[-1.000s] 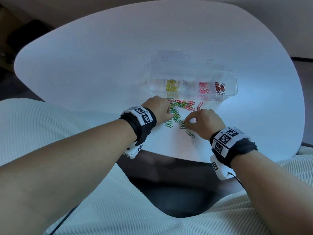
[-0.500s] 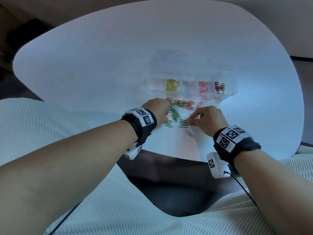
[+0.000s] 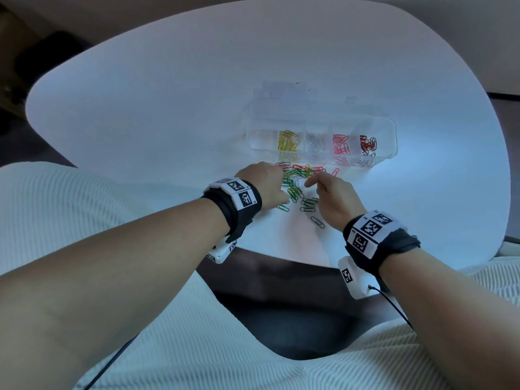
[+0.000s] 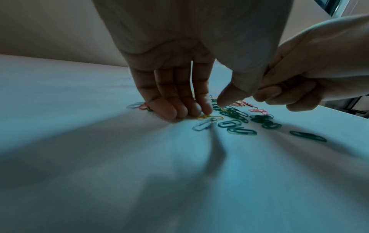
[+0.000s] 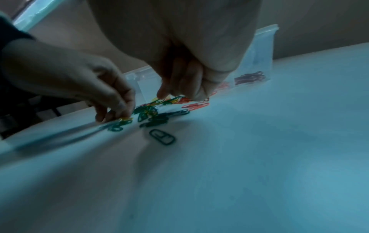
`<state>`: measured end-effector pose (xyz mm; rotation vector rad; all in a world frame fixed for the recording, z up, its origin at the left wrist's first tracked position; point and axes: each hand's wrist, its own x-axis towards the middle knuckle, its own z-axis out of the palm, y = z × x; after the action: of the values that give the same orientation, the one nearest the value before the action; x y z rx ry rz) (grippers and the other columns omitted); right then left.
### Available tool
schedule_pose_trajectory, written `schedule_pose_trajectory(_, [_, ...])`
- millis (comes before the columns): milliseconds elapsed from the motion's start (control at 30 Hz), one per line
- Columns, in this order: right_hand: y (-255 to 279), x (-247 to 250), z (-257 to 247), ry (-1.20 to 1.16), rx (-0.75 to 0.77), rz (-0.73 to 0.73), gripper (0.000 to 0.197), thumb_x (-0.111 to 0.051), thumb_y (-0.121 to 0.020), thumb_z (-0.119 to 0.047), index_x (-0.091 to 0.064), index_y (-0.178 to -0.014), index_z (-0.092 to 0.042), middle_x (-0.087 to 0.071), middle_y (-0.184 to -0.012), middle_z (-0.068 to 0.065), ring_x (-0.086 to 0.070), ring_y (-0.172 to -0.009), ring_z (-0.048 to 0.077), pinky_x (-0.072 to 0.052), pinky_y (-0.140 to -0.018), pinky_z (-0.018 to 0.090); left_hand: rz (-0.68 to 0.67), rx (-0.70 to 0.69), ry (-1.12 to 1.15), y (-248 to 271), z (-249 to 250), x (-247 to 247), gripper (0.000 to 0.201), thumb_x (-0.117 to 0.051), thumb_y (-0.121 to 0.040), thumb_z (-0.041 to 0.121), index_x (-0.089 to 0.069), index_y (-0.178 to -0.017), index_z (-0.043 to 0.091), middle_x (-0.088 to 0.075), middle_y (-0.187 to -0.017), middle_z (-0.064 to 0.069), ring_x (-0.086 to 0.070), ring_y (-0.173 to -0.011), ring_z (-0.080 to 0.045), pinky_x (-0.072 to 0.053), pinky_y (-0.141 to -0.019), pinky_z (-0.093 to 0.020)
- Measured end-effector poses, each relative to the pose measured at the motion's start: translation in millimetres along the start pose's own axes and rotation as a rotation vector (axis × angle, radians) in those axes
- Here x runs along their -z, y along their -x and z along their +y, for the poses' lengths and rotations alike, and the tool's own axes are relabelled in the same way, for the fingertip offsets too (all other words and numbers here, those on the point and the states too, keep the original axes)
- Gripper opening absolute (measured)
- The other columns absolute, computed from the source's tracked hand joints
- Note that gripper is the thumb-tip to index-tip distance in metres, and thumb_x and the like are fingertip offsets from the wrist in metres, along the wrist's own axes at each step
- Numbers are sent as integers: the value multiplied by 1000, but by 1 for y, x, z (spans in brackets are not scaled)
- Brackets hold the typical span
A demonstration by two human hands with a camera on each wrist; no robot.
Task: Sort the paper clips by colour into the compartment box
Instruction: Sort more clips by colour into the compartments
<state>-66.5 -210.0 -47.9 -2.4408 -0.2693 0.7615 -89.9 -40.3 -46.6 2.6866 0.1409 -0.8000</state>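
From the head camera, we judge the sort to be partly done. The clear compartment box (image 3: pixel 323 142) sits on the white table (image 3: pixel 140 108) just beyond our hands, with yellow clips (image 3: pixel 288 140) in one cell, pale clips next to them, pink ones after that and dark red at the far right; the leftmost cell looks bare. Left to do: the loose pile of paper clips (image 3: pixel 298 181), mostly green with some red, pink and yellow, lies on the table between the box and us. Our left hand (image 3: pixel 264 187) is down on the pile's left edge, fingers hidden from here. Our right hand (image 3: pixel 332 197) is over the right side, forefinger pointing into the heap.

Down on the left wrist camera, the left hand's fingers (image 4: pixel 179 100) are straight and pressed together, tips on the table, forefinger touching a yellow clip (image 4: pixel 207 117). The thumb stands apart, so it is not a pinch yet. Thin wire loops, green ones (image 4: pixel 239 130) scattered flat to the right.

Over to the right wrist camera: the right hand's fingers (image 5: pixel 185 78) are bunched and curled downward above the heap, but we cannot tell whether they grip anything. One dark green clip (image 5: pixel 162 137) lies alone, nearer us, and the box's dark red clips (image 5: pixel 250 77) show behind.
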Motion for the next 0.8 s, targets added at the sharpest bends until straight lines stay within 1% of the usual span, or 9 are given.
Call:
schedule_pose_trajectory(67, [0,-2,-5,82,4,27,32,-35,-96,-12,-63,-109,-18,-64,-103,6,-59,-95,27,-47,-78,34,28,-17,-8,1,1,1,24,-61,-81,34,-65,-87,11,-67,-90,-6,-64,-82,-27,-55,-73,-35])
schedule_pose_trajectory(133, [-1,-5,-7,202,-1,46,21,-46,-93,-28,-62,-106,-25,-67,-96,6,-62,-85,26,-45,-69,31,33,-29,-29,0,2,0,20,-62,-83,32,-65,-83,12,-68,-88,-6,-64,-80,-28,-54,-70,-33])
schedule_pose_trajectory(200, [-2,-7,-8,295,-17,30,20,-56,-86,-37,-62,-103,-29,-67,-92,4,-62,-77,24,-43,-63,28,26,-39,-34,0,4,0,13,-62,-84,24,-68,-82,13,-68,-86,-7,-64,-79,-28,-51,-67,-30])
schedule_pose_trajectory(300, [-2,-8,-5,290,-27,27,16,-59,-86,-37,-66,-96,-26,-66,-96,5,-58,-76,23,-41,-63,27,13,-52,-36,-1,7,1,11,-60,-83,15,-71,-85,13,-69,-88,-9,-64,-82,-30,-49,-68,-29])
schedule_pose_trajectory(433, [-5,-2,-1,276,-106,53,14,-60,-83,-34,-64,-90,-23,-65,-95,5,-58,-80,25,-44,-66,27,20,-50,-41,-2,7,-2,12,-59,-82,10,-69,-88,9,-68,-91,-10,-64,-81,-29,-53,-71,-32])
schedule_pose_trajectory(500, [-7,2,1,301,-123,88,13,-59,-81,-27,-60,-94,-24,-64,-94,5,-58,-79,26,-43,-65,27,26,-44,-48,-2,6,-3,8,-59,-81,9,-64,-87,11,-65,-90,-9,-59,-77,-27,-51,-69,-31])
schedule_pose_trajectory(567, [-7,3,0,310,-81,114,20,-58,-81,-22,-57,-101,-28,-64,-95,5,-57,-78,27,-41,-65,28,28,-43,-23,-2,4,-4,11,-60,-81,10,-60,-91,11,-62,-92,-9,-59,-80,-28,-49,-69,-32])
schedule_pose_trajectory(633, [-6,0,-2,307,1,118,21,-57,-85,-23,-60,-104,-32,-66,-99,6,-58,-80,26,-40,-65,28,30,-48,0,-1,4,-4,17,-60,-80,10,-61,-97,11,-62,-96,-10,-61,-85,-30,-50,-71,-33])
schedule_pose_trajectory(800, [-6,-11,-4,390,111,99,22,-55,-91,-30,-69,-108,-37,-70,-112,1,-65,-94,26,-47,-72,29,40,-76,-23,-1,3,-6,16,-58,-81,6,-60,-96,12,-62,-96,-9,-59,-86,-30,-50,-73,-34])
